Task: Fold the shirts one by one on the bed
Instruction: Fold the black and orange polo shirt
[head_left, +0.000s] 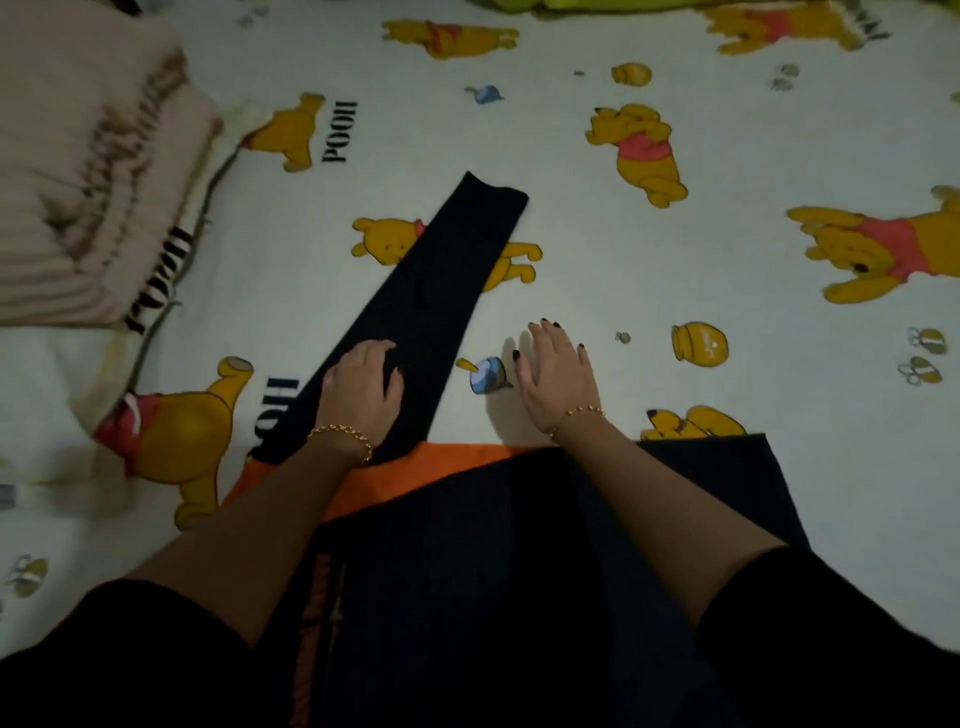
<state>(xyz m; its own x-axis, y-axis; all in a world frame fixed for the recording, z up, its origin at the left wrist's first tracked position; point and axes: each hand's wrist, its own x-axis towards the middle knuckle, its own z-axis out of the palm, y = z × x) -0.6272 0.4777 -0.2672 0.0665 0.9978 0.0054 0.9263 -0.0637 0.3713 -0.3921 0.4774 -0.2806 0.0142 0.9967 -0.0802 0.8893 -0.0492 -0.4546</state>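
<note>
Shirt (431, 280) one; left hand (363, 384), right hand (558, 374).

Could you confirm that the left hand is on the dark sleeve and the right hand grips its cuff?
Not quite: the head view shows the right hand open over the bed sheet, clear of the dark sleeve; the left hand is on it.

Bed (571, 291) covered by a white sheet (727, 130) printed with yellow bears in red tops, honey pots, bees and the word POOH. Ribbed beige blanket (78, 171) folded at upper left; yellow-green cloth (587, 4) at top edge. Lighting dim, near edge darkest.
</note>
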